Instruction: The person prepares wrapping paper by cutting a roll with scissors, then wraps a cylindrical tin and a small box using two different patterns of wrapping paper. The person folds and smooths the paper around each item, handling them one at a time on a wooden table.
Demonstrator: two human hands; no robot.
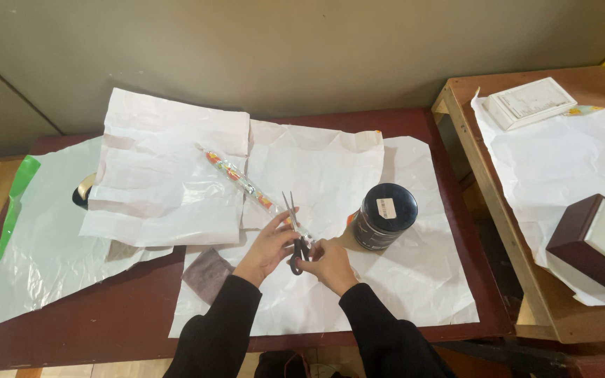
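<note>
Scissors (294, 238) with black handles sit half hidden inside the right hand (328, 262) — fingers curled through the loops, blades parted upward. Left hand (272, 243) fingertips pinch a thin, glossy patterned strip (241, 180) — crinkled white paper (330, 210) beneath.

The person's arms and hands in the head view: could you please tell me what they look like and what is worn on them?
Both arms are covered by long black sleeves of a plain, soft-looking fabric that end at the wrists. The left hand and right hand are bare: no gloves, and no rings, watch or bracelet can be made out. No markings show on the sleeves.
</note>
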